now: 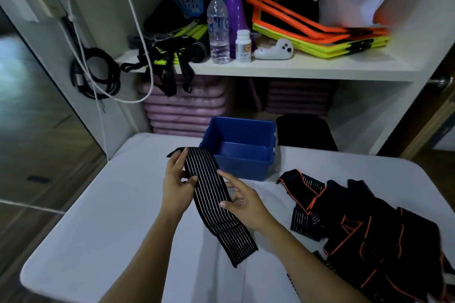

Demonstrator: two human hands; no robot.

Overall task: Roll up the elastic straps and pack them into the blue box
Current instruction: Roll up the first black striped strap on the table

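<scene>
Strap: You are holding one black elastic strap (211, 194) with pale lengthwise stripes, unrolled and flat, over the middle of the white surface (110, 216). It is running slantwise from a far end just beside the box's near left corner to a near end that is lying on the surface toward its near edge.

Left hand: Your left hand (176, 184) is pinching the strap's left edge near the far end. The thumb is pressing on the striped face and the fingers (179, 157) are reaching up along the strap's tip.

Right hand: Your right hand (243, 204) is gripping the right edge about midway along the strap. The thumb is lying on top while the fingers (227, 176) are curling beside and under the strap.

Box: The blue box (240, 147) is standing open-topped at the far edge of the surface, about midway along it, just beyond your hands.

Remaining straps: A loose pile of straps (369, 224), black with orange trim, is sprawling along the right edge toward the near right corner, its far tip lying near the box.

Background: A shelf (270, 67) beyond the surface is carrying a water bottle (218, 29), a small white bottle (243, 45), a purple cone (235, 15), a white controller (274, 49) and stacked orange and yellow frames (320, 29). Pink mats (182, 110) are lying stacked below the shelf. A black object (305, 133) is sitting just behind the box; you cannot tell what it is.
</scene>
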